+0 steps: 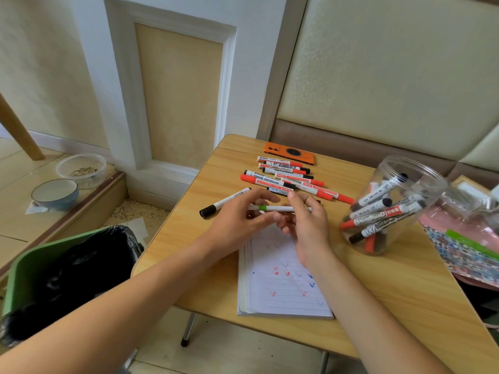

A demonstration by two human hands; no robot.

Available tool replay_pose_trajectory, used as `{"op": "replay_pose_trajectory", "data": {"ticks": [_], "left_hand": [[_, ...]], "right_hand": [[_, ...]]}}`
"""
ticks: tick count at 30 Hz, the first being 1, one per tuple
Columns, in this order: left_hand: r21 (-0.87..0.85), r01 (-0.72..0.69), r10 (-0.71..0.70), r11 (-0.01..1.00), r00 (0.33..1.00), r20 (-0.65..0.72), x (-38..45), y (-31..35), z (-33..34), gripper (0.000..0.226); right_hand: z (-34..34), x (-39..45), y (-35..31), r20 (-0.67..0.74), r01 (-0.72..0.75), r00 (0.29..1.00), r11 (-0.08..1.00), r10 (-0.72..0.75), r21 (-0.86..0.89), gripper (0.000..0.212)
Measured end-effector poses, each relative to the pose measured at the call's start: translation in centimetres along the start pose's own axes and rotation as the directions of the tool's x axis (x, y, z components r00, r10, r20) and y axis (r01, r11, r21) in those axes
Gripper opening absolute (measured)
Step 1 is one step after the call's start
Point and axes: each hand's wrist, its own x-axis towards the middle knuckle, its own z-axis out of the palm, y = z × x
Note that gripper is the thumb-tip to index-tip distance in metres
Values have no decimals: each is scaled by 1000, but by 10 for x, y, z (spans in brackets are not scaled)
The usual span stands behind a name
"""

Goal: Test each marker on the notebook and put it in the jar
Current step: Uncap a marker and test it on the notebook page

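Note:
Both my hands hold one white marker with a green band [272, 208] level above the top of the lined notebook [283, 287]. My left hand [237, 220] grips its left part and my right hand [307, 225] grips its right end. The notebook page carries red and blue check marks. A clear plastic jar [388, 209] stands tilted at the right with several markers inside. A row of several red and black markers [289, 176] lies behind my hands. One black-capped marker [224, 202] lies apart at the left.
An orange phone [290, 153] lies at the table's far edge. A patterned bag [467, 247] covers the right side of the wooden table [391, 287]. A green bin with a black liner [62, 268] stands on the floor at the left, with two bowls [55, 193] beyond.

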Motion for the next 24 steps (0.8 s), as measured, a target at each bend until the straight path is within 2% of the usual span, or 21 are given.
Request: {"op": "replay_pose_trajectory", "data": {"ticks": [2, 7, 16, 24], "left_hand": [[-114, 31, -33, 993, 999, -11, 1, 2, 4, 23], [-236, 103, -122, 966, 990, -70, 1, 2, 9, 10], [-312, 151, -198, 938, 972, -126, -1, 3, 18, 7], [-298, 169, -225, 939, 961, -163, -4, 1, 22, 11]], "right_hand": [[2, -1, 1, -5, 17, 1000, 998, -17, -59, 28], [4, -1, 5, -15, 47, 999, 984, -51, -173, 29], [4, -2, 3, -34, 32, 999, 983, -39, -182, 20], [3, -2, -1, 27, 9, 1000, 988, -5, -153, 17]]}}
